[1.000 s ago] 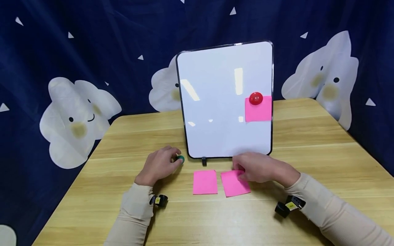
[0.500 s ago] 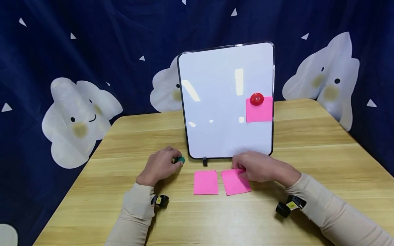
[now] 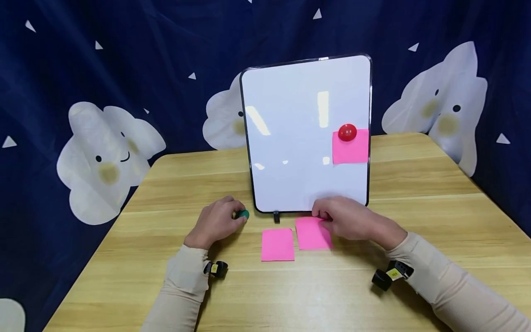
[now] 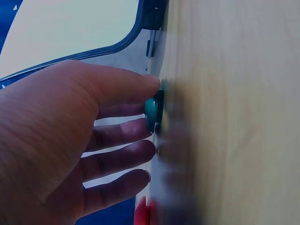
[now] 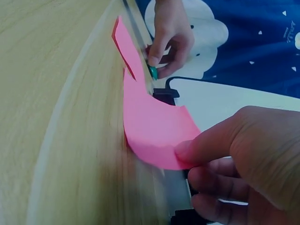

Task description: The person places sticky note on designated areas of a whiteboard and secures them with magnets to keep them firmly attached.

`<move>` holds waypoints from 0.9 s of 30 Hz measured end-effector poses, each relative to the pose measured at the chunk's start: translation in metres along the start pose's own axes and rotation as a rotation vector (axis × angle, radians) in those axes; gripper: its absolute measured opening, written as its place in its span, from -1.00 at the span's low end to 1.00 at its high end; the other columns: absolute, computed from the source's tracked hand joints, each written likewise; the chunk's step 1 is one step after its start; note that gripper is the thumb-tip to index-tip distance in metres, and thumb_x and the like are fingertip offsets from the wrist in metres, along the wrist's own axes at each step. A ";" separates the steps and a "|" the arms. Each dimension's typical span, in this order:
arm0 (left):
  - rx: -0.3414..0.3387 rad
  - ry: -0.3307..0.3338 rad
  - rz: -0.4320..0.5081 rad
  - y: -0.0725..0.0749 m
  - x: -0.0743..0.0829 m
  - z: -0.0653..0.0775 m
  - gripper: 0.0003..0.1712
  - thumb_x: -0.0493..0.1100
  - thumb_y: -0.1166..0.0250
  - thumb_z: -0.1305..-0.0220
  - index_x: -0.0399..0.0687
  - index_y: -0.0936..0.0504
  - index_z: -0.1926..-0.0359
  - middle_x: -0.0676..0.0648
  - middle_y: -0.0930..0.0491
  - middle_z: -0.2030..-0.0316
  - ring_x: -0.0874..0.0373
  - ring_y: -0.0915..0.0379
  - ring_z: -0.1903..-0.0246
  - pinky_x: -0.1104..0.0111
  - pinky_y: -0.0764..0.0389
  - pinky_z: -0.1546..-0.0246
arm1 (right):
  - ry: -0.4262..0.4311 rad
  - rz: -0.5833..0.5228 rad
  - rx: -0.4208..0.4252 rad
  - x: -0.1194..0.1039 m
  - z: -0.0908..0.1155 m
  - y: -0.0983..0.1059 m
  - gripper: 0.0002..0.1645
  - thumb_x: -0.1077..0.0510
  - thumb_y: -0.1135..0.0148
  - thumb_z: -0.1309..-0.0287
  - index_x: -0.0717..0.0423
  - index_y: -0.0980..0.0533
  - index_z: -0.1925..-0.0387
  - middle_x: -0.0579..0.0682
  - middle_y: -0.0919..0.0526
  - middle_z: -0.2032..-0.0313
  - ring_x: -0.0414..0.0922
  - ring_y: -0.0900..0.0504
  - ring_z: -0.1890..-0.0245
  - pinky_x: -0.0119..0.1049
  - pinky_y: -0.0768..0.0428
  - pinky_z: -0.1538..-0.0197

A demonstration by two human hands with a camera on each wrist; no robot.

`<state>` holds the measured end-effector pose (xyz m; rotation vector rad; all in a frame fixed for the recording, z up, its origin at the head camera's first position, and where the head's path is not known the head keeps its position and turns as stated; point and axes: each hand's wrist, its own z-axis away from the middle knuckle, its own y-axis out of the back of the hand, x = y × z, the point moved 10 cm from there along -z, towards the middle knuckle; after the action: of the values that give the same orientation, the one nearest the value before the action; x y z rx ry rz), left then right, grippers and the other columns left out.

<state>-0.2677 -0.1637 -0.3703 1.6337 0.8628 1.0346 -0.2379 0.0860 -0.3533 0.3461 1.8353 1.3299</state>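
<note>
My left hand (image 3: 216, 223) pinches a round green magnet (image 4: 152, 110) on the table, just left of the whiteboard's lower corner. In the left wrist view, thumb and forefinger lie on the magnet and the other fingers spread below it. My right hand (image 3: 350, 219) holds a pink sticky note (image 3: 312, 235) by its upper right corner between thumb and fingers. In the right wrist view that note bends upward, its held edge raised off the table. Another pink sticky note (image 3: 278, 245) lies flat to its left.
A whiteboard (image 3: 298, 106) with a black frame stands behind the hands. On its right side a red magnet (image 3: 347, 132) holds a pink note (image 3: 351, 151). A red object (image 4: 142, 213) sits beyond the left fingers. A dark blue curtain (image 3: 166, 37) hangs behind the table.
My right hand has lifted the corner of the right pink note and moved it slightly up toward the whiteboard. The left hand has stayed at the green magnet.
</note>
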 end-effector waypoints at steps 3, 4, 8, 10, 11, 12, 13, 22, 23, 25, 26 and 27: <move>-0.001 0.002 -0.001 0.000 0.000 0.000 -0.75 0.00 -0.40 -0.23 0.03 -0.76 0.12 0.07 -0.59 0.23 0.18 -0.52 0.33 0.19 -0.59 0.30 | -0.021 -0.024 0.032 0.002 -0.001 0.005 -0.76 0.32 -0.43 -0.11 -0.04 -0.56 0.30 -0.23 -0.48 0.46 -0.18 -0.45 0.38 -0.30 -0.50 0.30; -0.002 0.002 0.000 0.000 0.000 0.000 -0.75 0.00 -0.40 -0.23 0.03 -0.76 0.12 0.07 -0.59 0.23 0.18 -0.52 0.33 0.19 -0.59 0.30 | -0.027 -0.030 0.042 0.003 -0.001 0.006 -0.76 0.31 -0.44 -0.12 -0.05 -0.54 0.32 -0.23 -0.48 0.46 -0.18 -0.45 0.39 -0.30 -0.50 0.31; -0.004 0.001 0.003 -0.001 0.000 0.000 -0.75 -0.01 -0.40 -0.23 0.02 -0.76 0.12 0.05 -0.59 0.23 0.19 -0.51 0.33 0.19 -0.59 0.30 | -0.040 -0.050 0.074 0.007 -0.001 0.010 -0.71 0.27 -0.45 -0.13 -0.06 -0.46 0.39 -0.22 -0.46 0.50 -0.20 -0.44 0.43 -0.32 -0.49 0.35; -0.006 0.001 0.001 -0.001 0.001 0.000 -0.75 -0.01 -0.40 -0.22 0.02 -0.76 0.12 0.05 -0.59 0.23 0.18 -0.51 0.33 0.19 -0.59 0.30 | -0.038 -0.053 0.085 0.008 -0.001 0.012 -0.68 0.27 -0.46 -0.13 -0.07 -0.43 0.41 -0.21 -0.44 0.52 -0.20 -0.42 0.45 -0.33 -0.47 0.37; -0.007 0.001 0.001 -0.001 0.001 0.000 -0.75 -0.01 -0.40 -0.23 0.02 -0.76 0.12 0.05 -0.59 0.23 0.18 -0.51 0.33 0.19 -0.59 0.30 | -0.034 -0.054 0.092 0.008 -0.001 0.013 -0.67 0.27 -0.46 -0.13 -0.07 -0.41 0.42 -0.21 -0.43 0.52 -0.21 -0.42 0.46 -0.33 -0.46 0.38; -0.008 0.001 0.000 -0.001 0.001 0.000 -0.75 -0.01 -0.40 -0.23 0.02 -0.76 0.12 0.05 -0.58 0.23 0.18 -0.50 0.33 0.19 -0.59 0.30 | -0.029 -0.052 0.099 0.008 0.000 0.014 -0.65 0.27 -0.46 -0.13 -0.07 -0.40 0.43 -0.21 -0.42 0.53 -0.21 -0.41 0.46 -0.33 -0.45 0.38; -0.010 0.002 0.000 -0.001 0.001 0.000 -0.75 -0.01 -0.40 -0.23 0.02 -0.76 0.12 0.05 -0.58 0.23 0.18 -0.50 0.33 0.19 -0.59 0.30 | -0.024 -0.055 0.105 0.008 0.000 0.015 -0.64 0.27 -0.46 -0.12 -0.07 -0.40 0.43 -0.21 -0.41 0.54 -0.21 -0.41 0.47 -0.34 -0.44 0.39; -0.008 0.003 0.008 -0.002 0.001 -0.001 -0.76 -0.01 -0.40 -0.23 0.03 -0.75 0.13 0.08 -0.57 0.23 0.20 -0.48 0.35 0.22 -0.58 0.32 | 0.089 -0.111 0.188 0.002 0.001 0.026 -0.73 0.38 -0.43 -0.09 -0.02 -0.55 0.38 -0.25 -0.50 0.46 -0.20 -0.47 0.40 -0.33 -0.53 0.32; -0.009 0.004 0.007 -0.002 0.001 -0.001 -0.76 0.00 -0.40 -0.24 0.03 -0.75 0.13 0.08 -0.57 0.22 0.20 -0.49 0.35 0.22 -0.58 0.32 | 0.101 -0.118 0.194 0.002 0.002 0.027 -0.74 0.40 -0.42 -0.10 -0.01 -0.58 0.35 -0.24 -0.52 0.44 -0.20 -0.47 0.39 -0.33 -0.54 0.31; -0.009 0.004 0.006 -0.002 0.001 0.000 -0.76 0.00 -0.40 -0.24 0.03 -0.75 0.13 0.09 -0.57 0.21 0.19 -0.49 0.33 0.21 -0.59 0.30 | 0.126 -0.132 0.209 0.001 0.002 0.028 -0.74 0.43 -0.39 -0.11 0.01 -0.61 0.31 -0.22 -0.56 0.39 -0.20 -0.48 0.36 -0.34 -0.56 0.28; -0.009 0.002 0.005 -0.002 0.000 0.000 -0.76 0.00 -0.40 -0.24 0.03 -0.75 0.13 0.09 -0.57 0.20 0.19 -0.50 0.32 0.21 -0.59 0.29 | 0.138 -0.140 0.219 0.001 0.003 0.029 -0.73 0.45 -0.37 -0.11 0.02 -0.62 0.29 -0.20 -0.58 0.38 -0.20 -0.49 0.36 -0.34 -0.56 0.28; -0.008 0.000 0.006 -0.002 0.001 0.000 -0.76 0.00 -0.40 -0.24 0.03 -0.74 0.13 0.09 -0.58 0.20 0.19 -0.50 0.32 0.20 -0.59 0.28 | 0.154 -0.147 0.233 0.001 0.004 0.031 -0.72 0.46 -0.36 -0.11 0.04 -0.63 0.27 -0.18 -0.59 0.36 -0.20 -0.49 0.35 -0.34 -0.57 0.28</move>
<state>-0.2679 -0.1627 -0.3717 1.6309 0.8532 1.0409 -0.2430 0.1012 -0.3269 0.2296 2.1084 1.0700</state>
